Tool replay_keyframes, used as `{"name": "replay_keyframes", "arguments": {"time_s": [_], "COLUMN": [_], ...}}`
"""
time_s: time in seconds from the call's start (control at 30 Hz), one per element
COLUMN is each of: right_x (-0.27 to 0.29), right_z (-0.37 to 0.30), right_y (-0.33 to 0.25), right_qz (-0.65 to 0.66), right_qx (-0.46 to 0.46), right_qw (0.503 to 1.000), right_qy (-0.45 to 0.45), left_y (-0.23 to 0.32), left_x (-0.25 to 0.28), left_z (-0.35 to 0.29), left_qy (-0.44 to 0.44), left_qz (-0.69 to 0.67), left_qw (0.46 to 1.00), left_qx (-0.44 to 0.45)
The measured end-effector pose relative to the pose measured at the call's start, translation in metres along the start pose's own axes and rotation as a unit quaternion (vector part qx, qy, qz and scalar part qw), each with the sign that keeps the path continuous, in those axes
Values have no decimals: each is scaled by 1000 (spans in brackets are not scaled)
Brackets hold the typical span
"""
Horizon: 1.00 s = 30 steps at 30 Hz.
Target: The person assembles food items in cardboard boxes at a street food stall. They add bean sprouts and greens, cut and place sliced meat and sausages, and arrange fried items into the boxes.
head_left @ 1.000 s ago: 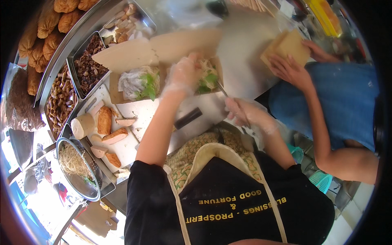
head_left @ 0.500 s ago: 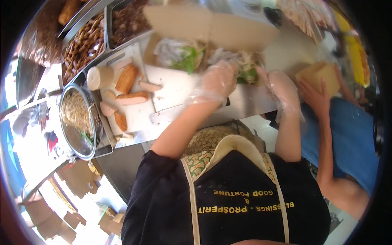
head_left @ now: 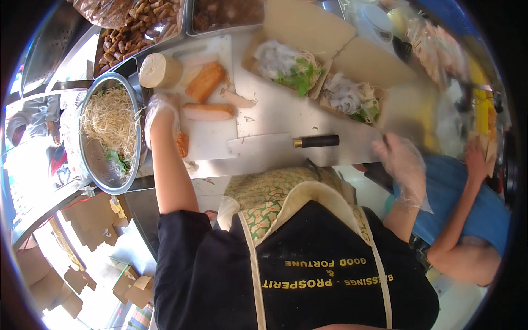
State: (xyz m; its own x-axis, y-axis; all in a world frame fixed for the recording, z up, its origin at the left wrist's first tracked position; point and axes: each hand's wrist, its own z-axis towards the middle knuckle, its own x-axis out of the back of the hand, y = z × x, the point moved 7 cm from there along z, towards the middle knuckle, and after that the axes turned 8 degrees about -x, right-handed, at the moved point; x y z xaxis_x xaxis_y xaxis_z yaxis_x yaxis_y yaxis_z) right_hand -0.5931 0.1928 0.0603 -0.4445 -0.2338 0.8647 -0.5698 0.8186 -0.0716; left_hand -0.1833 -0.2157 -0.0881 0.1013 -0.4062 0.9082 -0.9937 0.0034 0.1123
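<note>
My left hand [head_left: 161, 114], in a clear plastic glove, reaches over the white cutting board [head_left: 223, 129] beside the sliced, browned meat rolls [head_left: 208, 111]; its fingers are mostly hidden from view. A knife with a black handle [head_left: 318, 141] lies untouched in the middle of the counter, blade pointing left. Two open cardboard boxes hold white noodles [head_left: 344, 94], bean sprouts and green leaves [head_left: 301, 77]. My gloved right hand [head_left: 402, 162] is over the counter's front edge, right of the knife. Motion smears its fingers, and a small dark shape shows at their tips.
A metal colander [head_left: 132, 176] of bean sprouts [head_left: 110, 118] stands left of the board. Behind are trays of brown rolls [head_left: 137, 33] and dark meat [head_left: 228, 14]. A pale round block [head_left: 159, 70] sits on the board. At the right, a co-worker's hand [head_left: 477, 159] touches a cardboard piece.
My left hand has left the boxes and moved left to the cutting board. My right hand has drawn back slightly. The co-worker's hand has shifted right, and the view has turned.
</note>
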Motion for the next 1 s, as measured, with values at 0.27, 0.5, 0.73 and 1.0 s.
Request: {"name": "replay_keyframes", "arguments": {"time_s": [0.27, 0.5, 0.73, 1.0], "right_x": [-119, -114, -141, -100], "right_z": [34, 23, 64, 65], "right_y": [-128, -197, -312, -267], "right_qz": [-58, 69, -48, 285], "right_qx": [268, 379, 358, 282], "right_qw": [961, 920, 933, 916], "right_qy": [-19, -76, 2, -13], "left_y": [0, 6, -5, 95], "left_x": [-14, -33, -16, 22], "left_z": [23, 24, -22, -78], "left_qy": [2, -41, -81, -173], "left_qz": [1, 53, -77, -393], "left_qw": [1000, 992, 977, 862], "left_qx": [-30, -108, -181, -270]}}
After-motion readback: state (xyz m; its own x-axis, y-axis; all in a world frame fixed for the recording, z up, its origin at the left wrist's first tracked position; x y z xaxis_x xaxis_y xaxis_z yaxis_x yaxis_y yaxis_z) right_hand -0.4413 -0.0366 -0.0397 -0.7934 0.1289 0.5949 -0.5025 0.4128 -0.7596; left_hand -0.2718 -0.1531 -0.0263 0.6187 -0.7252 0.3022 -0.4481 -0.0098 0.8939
